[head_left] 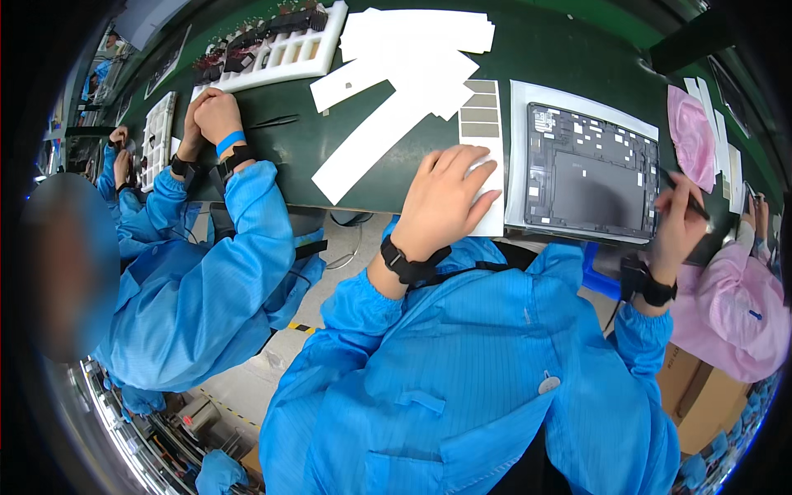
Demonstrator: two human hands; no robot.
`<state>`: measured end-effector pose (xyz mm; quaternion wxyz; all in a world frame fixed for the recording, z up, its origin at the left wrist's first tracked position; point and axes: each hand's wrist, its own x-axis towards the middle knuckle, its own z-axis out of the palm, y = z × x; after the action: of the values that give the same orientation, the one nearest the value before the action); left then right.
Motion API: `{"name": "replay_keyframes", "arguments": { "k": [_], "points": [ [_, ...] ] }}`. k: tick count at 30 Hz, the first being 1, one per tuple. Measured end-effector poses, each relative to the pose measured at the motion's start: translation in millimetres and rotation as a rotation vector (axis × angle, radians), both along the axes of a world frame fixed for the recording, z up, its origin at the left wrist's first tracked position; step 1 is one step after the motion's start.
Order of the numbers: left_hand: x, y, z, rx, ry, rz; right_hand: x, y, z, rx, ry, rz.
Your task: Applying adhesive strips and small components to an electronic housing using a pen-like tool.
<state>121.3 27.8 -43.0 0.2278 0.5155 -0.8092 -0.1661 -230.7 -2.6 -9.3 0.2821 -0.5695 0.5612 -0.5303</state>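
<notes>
Your left hand [445,198] lies flat, fingers spread, on the white backing strip [487,165], gripping nothing. The strip sits just left of the opened tablet [590,177], its long axis running away from you, grey pads [480,107] at the far end. Your right hand [678,227], at the tablet's right edge, pinches dark tweezers [689,198] that angle toward the tablet.

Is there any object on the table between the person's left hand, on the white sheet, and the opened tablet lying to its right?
Nothing visible stands between them. The left hand rests flat on the white sheet with grey pads, and the open tablet lies directly beside that sheet on its own white mat. The right hand holds a dark tool at the tablet's far edge.
</notes>
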Motion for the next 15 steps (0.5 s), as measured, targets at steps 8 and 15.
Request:
{"name": "replay_keyframes", "arguments": {
  "k": [8, 15],
  "points": [
    [-5, -1, -11, -0.128, -0.031, -0.045, 141, -38, -2, 0.247, -0.144, 0.348],
    [-3, 0, -13, -0.126, -0.031, -0.049, 151, -44, -39, 0.318, -0.139, 0.293]
  ]
}}
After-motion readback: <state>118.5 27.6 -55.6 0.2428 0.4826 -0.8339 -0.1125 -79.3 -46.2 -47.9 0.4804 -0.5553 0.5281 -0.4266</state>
